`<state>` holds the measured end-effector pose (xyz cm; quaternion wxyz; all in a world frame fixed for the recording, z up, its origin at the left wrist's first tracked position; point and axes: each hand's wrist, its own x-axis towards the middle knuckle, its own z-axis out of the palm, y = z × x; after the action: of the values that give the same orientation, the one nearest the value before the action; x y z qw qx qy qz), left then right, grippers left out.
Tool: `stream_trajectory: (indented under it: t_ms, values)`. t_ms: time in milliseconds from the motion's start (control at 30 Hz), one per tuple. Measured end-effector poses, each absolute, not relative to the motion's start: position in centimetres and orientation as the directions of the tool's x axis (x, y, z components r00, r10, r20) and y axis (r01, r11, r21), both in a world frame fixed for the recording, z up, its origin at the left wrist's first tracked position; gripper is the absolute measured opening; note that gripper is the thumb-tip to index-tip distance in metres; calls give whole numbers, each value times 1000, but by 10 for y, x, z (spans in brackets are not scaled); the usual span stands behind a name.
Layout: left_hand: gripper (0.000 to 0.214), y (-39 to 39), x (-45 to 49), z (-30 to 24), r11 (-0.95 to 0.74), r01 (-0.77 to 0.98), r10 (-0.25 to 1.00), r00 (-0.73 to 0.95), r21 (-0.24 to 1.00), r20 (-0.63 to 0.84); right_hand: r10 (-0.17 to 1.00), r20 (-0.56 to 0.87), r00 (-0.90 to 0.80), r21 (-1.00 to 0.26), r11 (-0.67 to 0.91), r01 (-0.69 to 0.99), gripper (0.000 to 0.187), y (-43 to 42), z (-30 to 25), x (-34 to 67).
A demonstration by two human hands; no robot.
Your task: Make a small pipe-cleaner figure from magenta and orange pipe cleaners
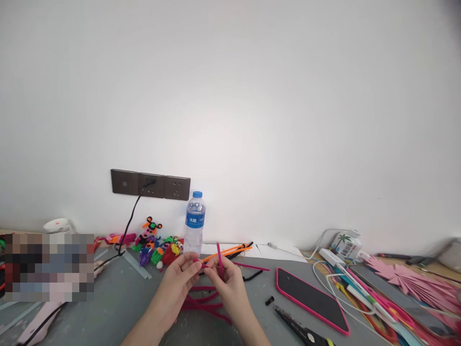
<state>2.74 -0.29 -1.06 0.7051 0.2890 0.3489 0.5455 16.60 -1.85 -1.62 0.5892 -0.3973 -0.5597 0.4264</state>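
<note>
Left hand (183, 275): pinched the magenta pipe cleaner between thumb and forefinger, the other fingers curled beneath.
Right hand (227, 282): gripped the same stem just beside the left fingertips, its fingers bent inward.
Magenta pipe cleaner (219, 253): was held between the two hands, above the counter (115, 302), one length rising past the right fingers.
Bending: probably went best with both pinches close together, the left as an anchor while the right turned the wire in small, even moves; a hard pull might have kinked the core or flattened the pile.
Loose magenta stems (209, 307): lay below the hands, near enough to snag, so the free length was best held clear of them.
Water bottle (195, 226): stood upright behind the hands; its blue label read "冰露" in white.
Palm-tree package (346, 246): carried dark characters too small to read surely.
Pink-cased phone (311, 299): showed a dark screen, no writing legible.
</note>
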Motion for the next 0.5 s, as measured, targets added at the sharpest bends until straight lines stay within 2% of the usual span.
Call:
stream_trajectory:
  t_ms: [100, 267, 500]
  values:
    - [38, 0, 25, -11, 203, -509, 979, 105, 837, -174, 942, 332, 42, -943, 333, -15, 34, -17, -20, 168]
    - [34, 3, 18, -11, 53, -375, 998, 50, 926, -37, 945, 326, 25, -943, 323, 76, 48, -17, -20, 173]
    - [30, 3, 17, -11, -21, -308, 995, 88, 951, 51, 920, 391, -33, -882, 384, 274, 40, -18, -20, 170]
